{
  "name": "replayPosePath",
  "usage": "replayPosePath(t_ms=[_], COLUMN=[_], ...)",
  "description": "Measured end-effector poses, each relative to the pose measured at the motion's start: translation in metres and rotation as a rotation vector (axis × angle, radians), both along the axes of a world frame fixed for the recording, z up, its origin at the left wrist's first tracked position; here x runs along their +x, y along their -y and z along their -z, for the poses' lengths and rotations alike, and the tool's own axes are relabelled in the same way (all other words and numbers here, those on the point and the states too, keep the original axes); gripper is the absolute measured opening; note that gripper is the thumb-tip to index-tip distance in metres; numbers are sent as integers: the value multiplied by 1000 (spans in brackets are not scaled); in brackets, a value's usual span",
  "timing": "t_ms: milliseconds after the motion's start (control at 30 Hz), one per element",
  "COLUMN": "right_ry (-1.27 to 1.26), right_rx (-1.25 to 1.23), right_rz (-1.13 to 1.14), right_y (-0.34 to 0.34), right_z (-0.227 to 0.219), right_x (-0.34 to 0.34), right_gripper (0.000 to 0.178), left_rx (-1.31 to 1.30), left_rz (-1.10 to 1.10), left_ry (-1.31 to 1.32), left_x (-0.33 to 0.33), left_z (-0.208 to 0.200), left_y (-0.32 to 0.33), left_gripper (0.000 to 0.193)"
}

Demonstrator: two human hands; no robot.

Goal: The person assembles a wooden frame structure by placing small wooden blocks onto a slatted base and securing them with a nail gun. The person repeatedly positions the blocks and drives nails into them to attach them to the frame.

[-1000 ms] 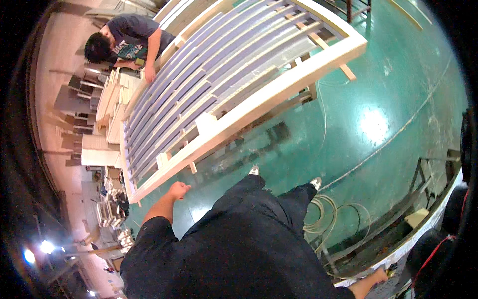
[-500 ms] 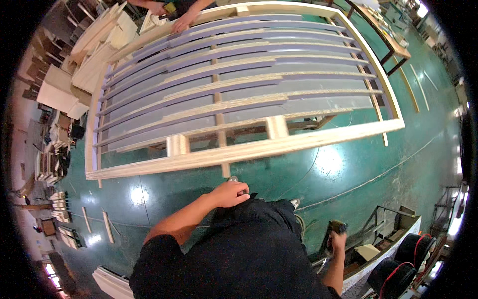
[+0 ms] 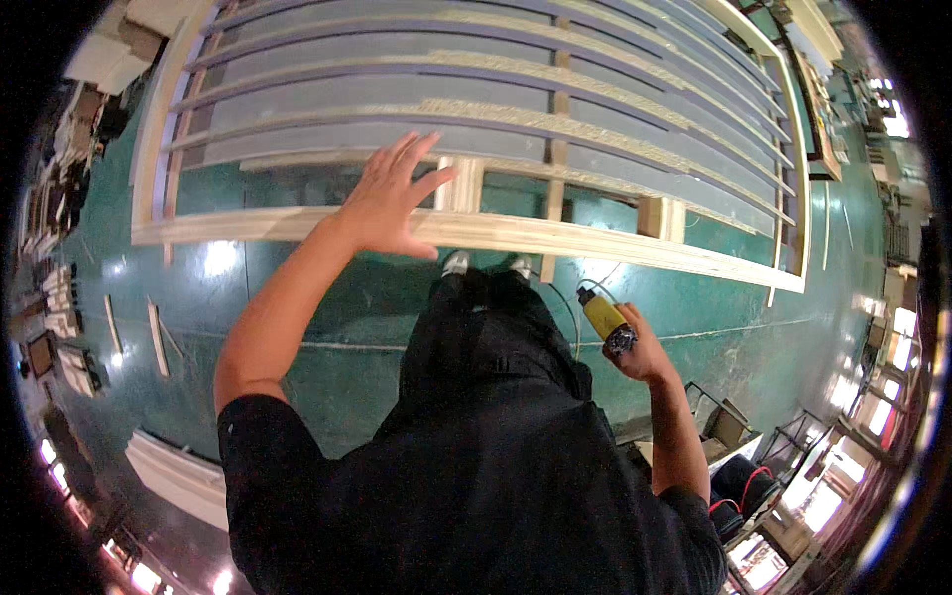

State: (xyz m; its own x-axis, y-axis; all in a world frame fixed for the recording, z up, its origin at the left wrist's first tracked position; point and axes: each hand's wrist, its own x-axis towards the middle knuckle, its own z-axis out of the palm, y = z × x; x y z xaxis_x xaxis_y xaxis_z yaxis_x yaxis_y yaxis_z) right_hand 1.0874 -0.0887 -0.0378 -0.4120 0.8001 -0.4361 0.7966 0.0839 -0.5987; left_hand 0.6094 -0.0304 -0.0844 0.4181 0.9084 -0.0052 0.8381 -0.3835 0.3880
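My left hand [image 3: 387, 203] reaches over the front rail [image 3: 516, 234] of a large wooden frame, fingers spread and nothing held. It is beside a short wood block [image 3: 464, 185] that stands against the rail's inner side; whether the palm touches the wood I cannot tell. A similar block [image 3: 670, 219] sits farther right along the rail. My right hand [image 3: 645, 349] is wrapped round a yellow and black nail gun [image 3: 601, 313], held in front of the rail with its black end toward the frame. Long slats [image 3: 476, 114] span the frame behind the blocks.
A thin hose [image 3: 573, 315] curves down near the nail gun. Loose wood strips [image 3: 156, 337] and a pile of pale boards [image 3: 174, 471] lie on the green floor at left. Black round containers [image 3: 746, 481] with red cords stand at lower right, a bench [image 3: 823, 134] at far right.
My left hand has moved from my waist forward to the rail and opened. My right hand has brought the nail gun from the lower right toward the frame. The other person's hands have left view.
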Motion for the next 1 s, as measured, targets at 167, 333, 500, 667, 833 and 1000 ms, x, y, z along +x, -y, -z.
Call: replayPosePath(t_ms=[167, 333, 500, 667, 833, 1000], right_ry=[-53, -279, -261, -196, 18, 48], right_rx=[-277, -250, -146, -154, -170, -124], right_rz=[37, -129, -403, -510, -521, -568], right_y=[-16, -37, -83, -126, -147, -149], right_z=[-8, 5, -23, -64, -56, -44], right_x=[-22, -45, -96, -175, -233, -252], right_gripper=[56, 58, 64, 56, 51, 47], left_rx=[-29, 10, -76, -79, -57, -32], left_rz=[66, 92, 108, 105, 77, 57], left_ry=[-7, 46, 7, 60, 171, 131], left_x=[-2, -9, -7, -6, -8, -9], left_z=[12, 20, 25, 36, 44, 46], left_y=[-6, -12, -9, -11, -13, -13], left_gripper=[110, 102, 102, 101, 95, 97])
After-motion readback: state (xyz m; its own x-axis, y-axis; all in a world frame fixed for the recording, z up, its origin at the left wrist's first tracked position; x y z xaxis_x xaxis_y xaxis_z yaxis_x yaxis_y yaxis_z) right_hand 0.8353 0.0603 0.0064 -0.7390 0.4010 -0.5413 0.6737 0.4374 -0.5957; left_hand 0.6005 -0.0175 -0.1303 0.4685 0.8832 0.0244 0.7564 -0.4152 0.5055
